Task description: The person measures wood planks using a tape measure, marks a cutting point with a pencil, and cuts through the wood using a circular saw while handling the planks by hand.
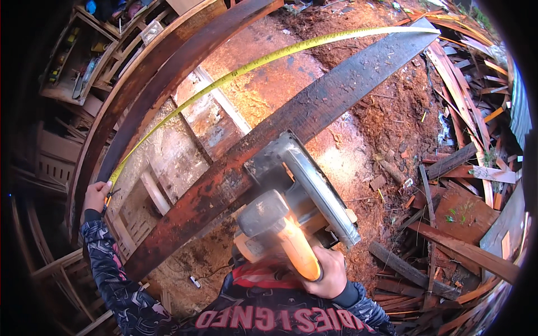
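Note:
My right hand (330,274) is wrapped round the yellow handle of a circular saw (319,190). The saw's metal base rests on a long dark wooden plank (213,190) that runs from lower left to upper right. Off to the left, my left hand (96,196) is closed on the near end of a yellow tape measure blade (241,70). The blade bows over the work area and reaches the plank's far tip. A thin dark and orange object (110,197) pokes out by the left fingers; its kind is unclear.
Two dark beams (162,73) lie along the left, beyond the tape. An open wooden box (78,59) with tools stands at the upper left. Broken boards (465,241) pile up on the right. Sawdust and soil (370,134) cover the ground. A cord (216,273) lies near my body.

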`<action>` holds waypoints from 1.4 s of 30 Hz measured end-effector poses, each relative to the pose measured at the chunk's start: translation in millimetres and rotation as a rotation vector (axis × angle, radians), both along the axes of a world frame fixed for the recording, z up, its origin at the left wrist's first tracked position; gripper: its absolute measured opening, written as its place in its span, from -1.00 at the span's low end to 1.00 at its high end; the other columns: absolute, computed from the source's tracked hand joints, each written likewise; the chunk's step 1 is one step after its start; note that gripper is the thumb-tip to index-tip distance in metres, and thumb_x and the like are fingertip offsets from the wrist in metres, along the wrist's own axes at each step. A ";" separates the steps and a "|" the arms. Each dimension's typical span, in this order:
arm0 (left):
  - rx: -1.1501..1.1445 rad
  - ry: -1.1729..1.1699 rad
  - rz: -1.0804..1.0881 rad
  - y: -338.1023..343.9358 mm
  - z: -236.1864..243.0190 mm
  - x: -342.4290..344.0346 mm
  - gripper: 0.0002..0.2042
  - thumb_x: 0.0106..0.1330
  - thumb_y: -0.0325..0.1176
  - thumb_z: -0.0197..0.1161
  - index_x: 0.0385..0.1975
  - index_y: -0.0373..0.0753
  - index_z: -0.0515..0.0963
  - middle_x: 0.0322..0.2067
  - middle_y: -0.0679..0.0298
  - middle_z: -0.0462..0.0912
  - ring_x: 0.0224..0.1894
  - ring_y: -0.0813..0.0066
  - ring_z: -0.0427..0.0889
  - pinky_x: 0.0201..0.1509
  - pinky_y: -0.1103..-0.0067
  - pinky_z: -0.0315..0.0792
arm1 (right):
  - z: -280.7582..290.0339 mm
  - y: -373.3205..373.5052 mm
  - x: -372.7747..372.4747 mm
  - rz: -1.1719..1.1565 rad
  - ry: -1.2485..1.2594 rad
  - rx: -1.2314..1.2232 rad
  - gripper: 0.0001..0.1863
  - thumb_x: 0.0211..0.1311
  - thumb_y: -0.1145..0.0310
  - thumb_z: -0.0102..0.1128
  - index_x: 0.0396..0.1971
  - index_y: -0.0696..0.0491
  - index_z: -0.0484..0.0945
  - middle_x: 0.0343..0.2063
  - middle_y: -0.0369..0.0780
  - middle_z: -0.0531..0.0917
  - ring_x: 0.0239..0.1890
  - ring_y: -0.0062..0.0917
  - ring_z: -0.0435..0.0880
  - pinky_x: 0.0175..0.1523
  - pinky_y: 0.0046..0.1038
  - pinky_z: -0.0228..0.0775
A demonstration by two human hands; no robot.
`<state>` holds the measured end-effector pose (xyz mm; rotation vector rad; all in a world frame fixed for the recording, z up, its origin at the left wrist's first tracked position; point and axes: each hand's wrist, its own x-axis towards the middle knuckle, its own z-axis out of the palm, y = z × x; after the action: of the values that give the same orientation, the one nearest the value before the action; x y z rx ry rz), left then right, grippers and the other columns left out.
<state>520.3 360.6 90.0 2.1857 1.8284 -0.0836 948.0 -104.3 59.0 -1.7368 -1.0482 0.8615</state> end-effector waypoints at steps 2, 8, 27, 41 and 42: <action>0.018 0.013 0.003 -1.2 2.2 3.9 -0.66 0.28 -0.15 0.32 -0.40 -0.40 0.65 -0.61 0.30 0.57 -0.50 0.60 0.48 -0.36 0.52 0.36 | -2.6 4.7 2.5 0.006 -0.019 0.010 -0.70 -0.08 0.31 0.51 -0.40 0.13 0.61 -0.62 -0.12 0.58 -0.60 -0.21 0.61 -0.46 -0.35 0.40; 0.030 -0.015 0.029 -7.7 -8.6 2.0 -0.64 0.26 -0.13 0.34 -0.42 -0.40 0.64 -0.62 0.27 0.57 -0.51 0.58 0.48 -0.38 0.53 0.36 | -0.8 24.8 5.6 0.011 0.009 -0.018 -0.71 -0.08 0.33 0.51 -0.40 0.13 0.61 -0.60 -0.12 0.60 -0.57 -0.23 0.64 -0.44 -0.37 0.43; -0.914 -0.351 0.498 -129.1 -128.8 -28.8 -0.63 0.47 -0.09 0.07 -0.23 -0.34 0.56 -0.49 0.17 0.66 -0.53 0.44 0.64 -0.45 0.52 0.50 | 4.4 63.1 14.8 0.061 0.020 -0.079 -0.73 -0.09 0.38 0.50 -0.40 0.14 0.62 -0.56 -0.12 0.64 -0.53 -0.26 0.67 -0.40 -0.42 0.44; -0.554 -0.110 0.100 -138.8 -115.8 -27.4 -0.63 0.36 -0.14 0.20 -0.46 -0.40 0.60 -0.67 0.36 0.45 -0.57 0.62 0.40 -0.47 0.51 0.30 | 6.2 74.2 9.0 0.049 0.058 -0.154 -0.75 -0.12 0.39 0.47 -0.43 0.14 0.60 -0.60 -0.14 0.64 -0.56 -0.31 0.68 -0.39 -0.45 0.45; -0.587 -0.097 0.008 -132.9 -108.4 -29.9 -0.65 0.31 -0.18 0.24 -0.51 -0.41 0.60 -0.70 0.35 0.44 -0.58 0.61 0.40 -0.47 0.49 0.30 | 7.9 75.9 9.3 0.049 0.060 -0.144 -0.76 -0.12 0.40 0.47 -0.44 0.14 0.60 -0.60 -0.13 0.64 -0.56 -0.31 0.68 -0.39 -0.45 0.46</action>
<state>490.3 227.7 -18.4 1.7350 1.5122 -0.4441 957.3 -28.4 66.8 -1.7990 -1.0129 1.0361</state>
